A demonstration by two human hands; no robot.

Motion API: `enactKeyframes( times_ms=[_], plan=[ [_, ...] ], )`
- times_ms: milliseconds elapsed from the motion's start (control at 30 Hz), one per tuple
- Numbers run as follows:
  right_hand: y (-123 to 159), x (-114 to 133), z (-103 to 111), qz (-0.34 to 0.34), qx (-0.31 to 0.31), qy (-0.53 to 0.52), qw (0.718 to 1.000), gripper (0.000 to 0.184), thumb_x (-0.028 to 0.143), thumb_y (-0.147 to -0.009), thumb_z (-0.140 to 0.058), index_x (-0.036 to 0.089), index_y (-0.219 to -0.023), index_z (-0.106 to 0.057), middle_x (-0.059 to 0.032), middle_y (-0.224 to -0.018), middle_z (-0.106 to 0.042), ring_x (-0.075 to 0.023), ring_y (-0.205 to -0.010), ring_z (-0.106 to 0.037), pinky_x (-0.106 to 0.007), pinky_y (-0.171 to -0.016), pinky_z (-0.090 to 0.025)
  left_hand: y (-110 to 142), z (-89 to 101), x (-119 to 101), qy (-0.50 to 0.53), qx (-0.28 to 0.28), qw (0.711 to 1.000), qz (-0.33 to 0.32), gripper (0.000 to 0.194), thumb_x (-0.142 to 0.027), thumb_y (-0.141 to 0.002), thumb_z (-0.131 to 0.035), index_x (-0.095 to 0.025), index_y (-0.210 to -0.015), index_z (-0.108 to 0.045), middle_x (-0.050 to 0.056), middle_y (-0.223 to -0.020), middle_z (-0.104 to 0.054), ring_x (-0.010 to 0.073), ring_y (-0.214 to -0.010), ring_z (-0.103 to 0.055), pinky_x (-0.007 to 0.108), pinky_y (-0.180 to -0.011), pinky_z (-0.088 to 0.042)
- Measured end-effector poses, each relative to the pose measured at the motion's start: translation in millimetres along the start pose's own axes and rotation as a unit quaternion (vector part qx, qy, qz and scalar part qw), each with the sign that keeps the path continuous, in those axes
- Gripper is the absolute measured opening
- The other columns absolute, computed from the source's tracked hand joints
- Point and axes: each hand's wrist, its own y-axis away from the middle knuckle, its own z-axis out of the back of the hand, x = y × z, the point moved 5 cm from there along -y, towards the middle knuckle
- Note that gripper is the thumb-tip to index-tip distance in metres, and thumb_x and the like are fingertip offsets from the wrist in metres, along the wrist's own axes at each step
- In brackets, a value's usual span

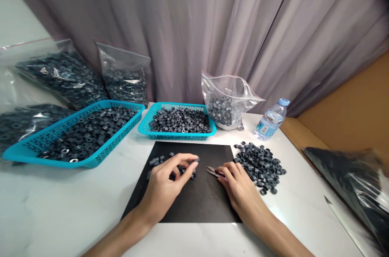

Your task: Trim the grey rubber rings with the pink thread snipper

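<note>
My left hand (167,180) is over the left half of a black mat (200,204), thumb and forefinger pinching a small dark grey plastic ring (197,160). More such rings (156,161) lie on the mat behind and under this hand, some hidden by its fingers. On the mat's right side, my right hand (238,182) is closed around small thread snips (215,172). Their two pointed blades stand apart and face left, towards my left hand. Just beyond the right hand, a loose pile of grey rings (263,166) spreads over the white table.
Two blue plastic baskets (142,131) (91,160) full of grey rings stand behind the mat and at left. Clear zip bags of rings (225,107) (124,83) stand at the back. A water bottle (272,119) is behind the pile; a dark plastic-wrapped bundle (349,184) lies right.
</note>
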Motion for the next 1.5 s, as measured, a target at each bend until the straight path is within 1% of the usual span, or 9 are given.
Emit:
enactKeyframes(
  times_ms=[100, 233, 333, 400, 733, 867, 1033, 1133, 1500],
  plan=[
    [-1, 0, 1, 0.003, -0.006, 0.003, 1.000, 0.024, 0.017, -0.102, -0.041, 0.022, -0.122, -0.055, -0.0102, -0.108, -0.058, -0.0254, -0.095, -0.056, -0.041, -0.080, -0.053, -1, -7.3, 4, 0.127, 0.020, 0.988, 0.082, 0.017, -0.035, -0.083, -0.073, -0.023, -0.094, -0.070, 0.003, -0.083, -0.074, 0.0185, -0.071, -0.069, 0.025, -0.055, -0.047],
    [-2, 1, 4, 0.003, -0.012, 0.005, 1.000, 0.022, 0.018, -0.102, -0.042, 0.021, -0.119, -0.056, -0.0096, -0.105, -0.058, -0.0252, -0.094, -0.057, -0.039, -0.079, -0.053, -1, -17.7, 7, 0.284, 0.061, 0.936, 0.199, 0.025, -0.040, -0.084, -0.072, -0.019, -0.093, -0.062, 0.008, -0.090, -0.076, 0.0224, -0.082, -0.072, 0.022, -0.049, -0.043],
    [-2, 1, 4, 0.004, -0.014, 0.006, 1.000, 0.021, 0.019, -0.102, -0.043, 0.022, -0.119, -0.056, -0.0094, -0.105, -0.059, -0.0248, -0.093, -0.057, -0.038, -0.079, -0.053, 0, -18.3, 7, 0.329, 0.072, 0.907, 0.255, 0.025, -0.041, -0.086, -0.070, -0.018, -0.093, -0.061, 0.011, -0.101, -0.075, 0.0215, -0.089, -0.072, 0.021, -0.053, -0.043],
    [-2, 1, 3, 0.004, -0.015, 0.001, 1.000, 0.021, 0.019, -0.102, -0.043, 0.022, -0.119, -0.056, -0.0094, -0.105, -0.058, -0.0247, -0.092, -0.057, -0.038, -0.079, -0.053, -1, -16.5, 8, 0.336, 0.073, 0.901, 0.265, 0.025, -0.041, -0.086, -0.070, -0.018, -0.093, -0.060, 0.011, -0.105, -0.075, 0.0202, -0.090, -0.071, 0.020, -0.054, -0.042],
    [-3, -1, 6, 0.006, 0.001, -0.031, 0.999, 0.020, 0.022, -0.103, -0.042, 0.022, -0.119, -0.055, -0.0098, -0.107, -0.057, -0.0247, -0.094, -0.056, -0.040, -0.081, -0.052, -1, -14.9, 12, 0.353, 0.085, 0.895, 0.260, 0.026, -0.036, -0.085, -0.072, -0.019, -0.098, -0.056, 0.009, -0.112, -0.072, 0.0148, -0.085, -0.069, 0.019, -0.054, -0.042],
    [-3, -1, 5, 0.001, 0.001, -0.030, 1.000, 0.020, 0.021, -0.103, -0.042, 0.022, -0.119, -0.055, -0.0098, -0.106, -0.056, -0.0251, -0.094, -0.056, -0.040, -0.081, -0.052, -3, -14.4, 10, 0.336, 0.087, 0.908, 0.236, 0.026, -0.037, -0.086, -0.071, -0.019, -0.097, -0.056, 0.009, -0.109, -0.073, 0.0143, -0.083, -0.069, 0.017, -0.052, -0.043],
    [-2, -2, 4, -0.011, 0.016, -0.047, 0.999, 0.021, 0.022, -0.103, -0.041, 0.022, -0.120, -0.054, -0.0107, -0.107, -0.055, -0.0264, -0.096, -0.054, -0.044, -0.083, -0.051, -4, -15.2, 9, 0.271, 0.084, 0.945, 0.160, 0.025, -0.037, -0.085, -0.072, -0.019, -0.095, -0.057, 0.004, -0.084, -0.073, 0.0176, -0.077, -0.071, 0.018, -0.047, -0.048],
    [-2, -2, 6, -0.009, 0.024, -0.061, 0.998, 0.022, 0.023, -0.103, -0.041, 0.022, -0.121, -0.054, -0.0107, -0.108, -0.055, -0.0265, -0.097, -0.054, -0.044, -0.083, -0.051, -2, -15.5, 9, 0.246, 0.066, 0.961, 0.111, 0.024, -0.035, -0.084, -0.073, -0.019, -0.096, -0.058, 0.004, -0.088, -0.073, 0.0183, -0.077, -0.072, 0.019, -0.047, -0.053],
    [-2, -3, 8, -0.004, 0.022, -0.063, 0.998, 0.022, 0.023, -0.103, -0.042, 0.024, -0.120, -0.055, -0.0106, -0.108, -0.056, -0.0270, -0.098, -0.055, -0.043, -0.083, -0.051, 4, -20.3, 11, 0.252, 0.072, 0.959, 0.105, 0.024, -0.037, -0.084, -0.073, -0.019, -0.091, -0.059, 0.003, -0.087, -0.074, 0.0176, -0.073, -0.073, 0.019, -0.046, -0.053]
  ],
)
